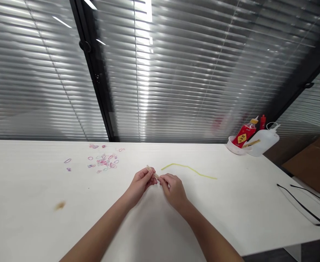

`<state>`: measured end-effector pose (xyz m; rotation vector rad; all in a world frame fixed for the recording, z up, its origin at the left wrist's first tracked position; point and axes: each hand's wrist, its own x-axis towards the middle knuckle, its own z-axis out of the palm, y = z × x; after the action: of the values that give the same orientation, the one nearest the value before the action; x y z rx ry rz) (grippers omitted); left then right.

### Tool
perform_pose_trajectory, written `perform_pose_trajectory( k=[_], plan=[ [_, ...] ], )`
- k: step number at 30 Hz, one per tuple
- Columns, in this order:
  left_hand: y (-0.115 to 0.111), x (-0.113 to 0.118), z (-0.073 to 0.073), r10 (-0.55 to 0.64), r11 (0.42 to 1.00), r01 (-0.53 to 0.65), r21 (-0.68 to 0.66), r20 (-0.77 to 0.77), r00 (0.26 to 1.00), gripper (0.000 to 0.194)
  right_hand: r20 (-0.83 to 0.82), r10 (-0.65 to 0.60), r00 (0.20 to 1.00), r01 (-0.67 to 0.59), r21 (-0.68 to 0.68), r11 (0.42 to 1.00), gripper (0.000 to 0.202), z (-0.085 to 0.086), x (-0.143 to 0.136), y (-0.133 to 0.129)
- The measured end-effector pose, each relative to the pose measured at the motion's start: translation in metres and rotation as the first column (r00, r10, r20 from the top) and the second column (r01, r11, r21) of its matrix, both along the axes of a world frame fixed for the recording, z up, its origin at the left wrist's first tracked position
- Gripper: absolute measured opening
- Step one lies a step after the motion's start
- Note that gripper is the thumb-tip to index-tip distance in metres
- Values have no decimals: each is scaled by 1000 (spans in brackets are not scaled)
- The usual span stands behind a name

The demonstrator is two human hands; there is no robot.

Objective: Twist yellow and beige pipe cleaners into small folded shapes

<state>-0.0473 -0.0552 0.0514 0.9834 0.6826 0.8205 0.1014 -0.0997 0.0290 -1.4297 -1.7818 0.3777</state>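
Observation:
Between my two hands is a short, pale, narrow piece [156, 175]; its exact kind does not show. My left hand [143, 181] pinches it between thumb and fingers, with one end poking up past the thumb. The fingertips of my right hand [172, 188] close on its lower right end. Both hands are just above the white table [220, 214], at its middle. A long, thin yellow strip [187, 167] with slight bends lies beyond and to the right of my right hand. Left of my left hand, small colourful elastic bands [103, 161] are scattered in a loose pile.
At the back right corner are a red-labelled bottle [244, 135], a white shallow dish [235, 148] and a translucent squeeze bottle [265, 141]. Black-framed glasses [303, 205] lie near the right edge. A cardboard box [311, 163] is beyond the table. Blinds [176, 72] cover the glass behind.

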Motion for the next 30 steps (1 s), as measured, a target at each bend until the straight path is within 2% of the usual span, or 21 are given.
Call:
perform_pose_trajectory(
  k=[5,7,9,11,14,16,18,22,26,30],
  plan=[
    [2,1,-6,37,999,-37,-14,-45,998,33,9,57,998,-57,-53,997,32,0,4,4],
    [5,0,-8,59,997,-61,-43,-48,997,35,64,20,998,-18,-36,999,30,-1,13,8],
    [7,-1,-10,83,993,-88,-77,-60,995,37,180,-71,981,74,-9,997,29,-2,29,14],
    [8,-2,-10,96,990,-103,-92,-86,992,38,338,-187,922,196,9,981,28,-5,48,20],
    [8,-3,-8,89,994,-96,-58,-117,989,34,510,-378,772,425,28,905,27,-11,77,26],
    [8,-3,-8,79,996,-82,-22,-130,988,33,556,-420,717,499,13,867,24,-14,91,29],
    [7,-3,-9,66,998,-66,-1,-152,986,34,583,-414,699,522,-21,853,18,-18,99,32],
    [9,-3,-13,43,999,-38,31,-192,980,36,592,-407,696,533,-47,845,19,-23,100,37],
    [11,-6,-18,66,997,-53,63,-242,968,35,579,-430,692,532,-6,847,19,-22,96,38],
    [12,-8,-19,97,995,-82,62,-311,945,41,492,-498,714,537,71,840,24,-16,96,36]
  ],
)
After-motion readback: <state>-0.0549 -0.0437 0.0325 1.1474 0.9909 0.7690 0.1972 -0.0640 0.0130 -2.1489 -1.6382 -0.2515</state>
